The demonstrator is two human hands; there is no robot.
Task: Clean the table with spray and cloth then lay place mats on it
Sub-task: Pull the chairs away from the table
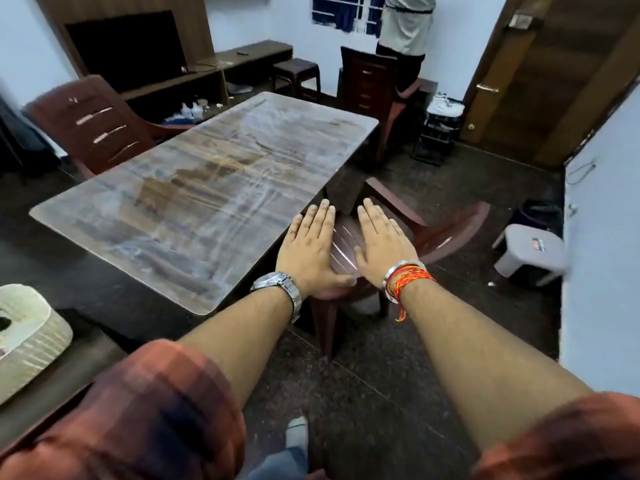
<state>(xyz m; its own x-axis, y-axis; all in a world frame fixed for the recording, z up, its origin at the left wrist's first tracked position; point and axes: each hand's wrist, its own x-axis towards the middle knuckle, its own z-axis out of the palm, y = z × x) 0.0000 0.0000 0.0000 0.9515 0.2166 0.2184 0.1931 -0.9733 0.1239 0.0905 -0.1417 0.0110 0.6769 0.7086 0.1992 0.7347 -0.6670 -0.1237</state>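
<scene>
A long wood-grain table (194, 188) with a dusty, streaked top fills the middle of the view; nothing lies on it. My left hand (308, 247) is held flat, palm down, fingers out, at the table's near right edge. My right hand (382, 244) is flat beside it, over the back of a brown plastic chair (446, 230). Neither hand holds anything. No spray bottle, cloth or place mat shows near my hands.
Brown chairs stand at the left (93, 123) and far end (370, 84). A person (405, 32) stands by the far window. A white stool (530, 251) sits by the right wall. A TV shelf (166, 81) holds small bottles. A white object (27, 334) lies at lower left.
</scene>
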